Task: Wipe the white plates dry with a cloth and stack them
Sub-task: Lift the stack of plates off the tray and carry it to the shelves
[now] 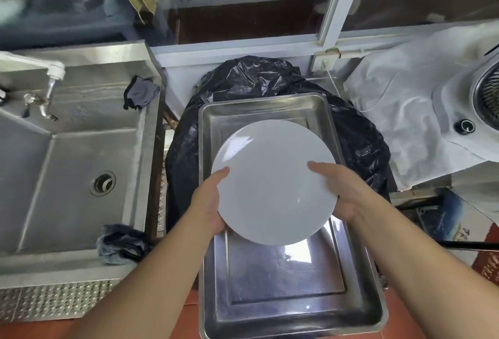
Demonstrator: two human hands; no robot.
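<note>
1. Both hands were on one round white ceramic plate [272,182], carried in the air above a rectangular stainless-steel tray [291,292].
2. The left hand [209,203] gripped the plate's left rim, thumb lying on the upper face, the other fingers hidden beneath.
3. The right hand [343,193] held the right rim the same way, thumb on top and fingers curled under the edge.
4. The plate faced up toward the camera, tilted a little, its far edge reaching toward the tray's back wall; being round, it showed no long axis.
5. A few water drops dotted its upper-left face.
6. The tray ran lengthwise away from the person and rested on a bin lined with a crinkled black plastic bag [270,79].
7. To the left stood a grey steel sink [81,155], with a dark grey cloth [140,94] draped over its right wall and a crumpled blue-black cloth [121,244] on its near corner.
8. A white plastic sheet [405,112] covered the surface on the right.
</note>
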